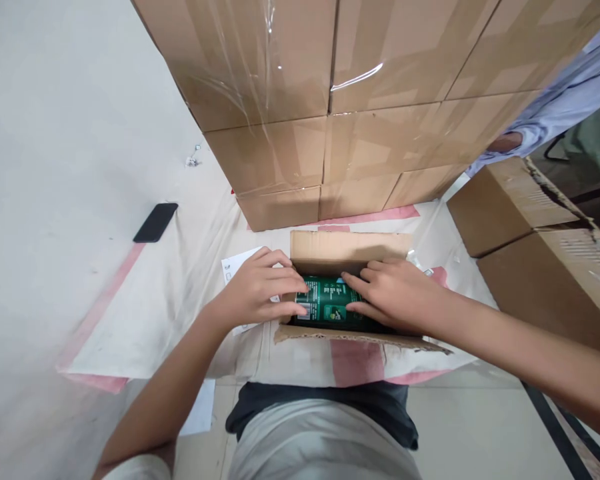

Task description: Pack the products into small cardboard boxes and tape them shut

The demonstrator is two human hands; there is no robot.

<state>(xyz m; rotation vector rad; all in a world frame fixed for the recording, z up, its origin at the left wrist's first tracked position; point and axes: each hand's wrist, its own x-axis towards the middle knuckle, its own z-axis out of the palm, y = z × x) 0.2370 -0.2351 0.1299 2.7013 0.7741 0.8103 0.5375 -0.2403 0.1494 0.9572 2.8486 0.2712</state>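
Both hands are hovering apart from each other over an open corrugated carton [350, 247], fingers spread rather than clamped: the left hand [270, 287] is arching over the left end, and the right hand [395, 293] is resting its fingers on a green package [330, 308]. That package, dark and smooth with fine white print, is lying inside the carton, whose plain back flap is standing up and whose rough-edged front flap is splaying outward. Beneath, a wrinkled white cloth [297, 360] with pink bands is covering the desk. Behind, a wall of square-cornered brown boxes [280, 160] is rising, glossy tape wrinkling across it. A flat black phone [155, 223] is lying at left; at right, a creased light-blue sleeve [555, 120] is showing beyond larger cardboard boxes [545, 287].
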